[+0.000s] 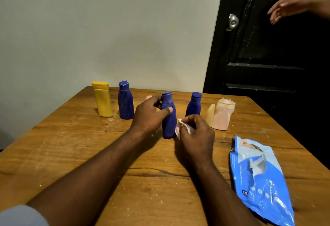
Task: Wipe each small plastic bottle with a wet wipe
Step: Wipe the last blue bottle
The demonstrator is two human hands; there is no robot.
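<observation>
Blue middle bottle (168,118), upright on the tabletop (71,145), gripped at its shoulder by the left hand (150,115); right hand (194,133), at its 4 o'clock, pinches a wet wipe (180,127) beside its base, so wiping seems about to begin, next requiring the wipe pressed against its side.

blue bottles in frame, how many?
3. Left blue bottle beside the yellow bottle; centre blue bottle gripped by the left hand; right blue bottle behind the right hand. Hands may hide more.
</observation>
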